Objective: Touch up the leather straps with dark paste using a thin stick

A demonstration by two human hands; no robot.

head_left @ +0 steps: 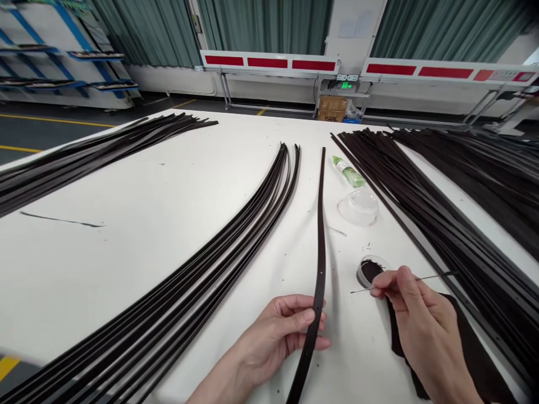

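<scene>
My left hand [275,331] pinches a long dark brown strap [321,241] between thumb and fingers. Small holes dot the strap, and its far part stretches away over the white table. In my right hand [425,325] is a thin metal rod [361,290], gripped between thumb and fingertips; its far end looks dark and its near tip points left toward the strap, apart from it. Just beyond those fingers sits a small clear round dish [360,276] with dark material inside. A piece of black cloth [480,348] lies partly under my right hand and wrist.
Bundled dark straps [219,264] lie left of my hand, with another bundle [105,143] at the far left and more straps [421,207] on the right. A clear plastic tub [360,206] and a green-and-clear plastic packet [348,173] rest on the white table [168,185].
</scene>
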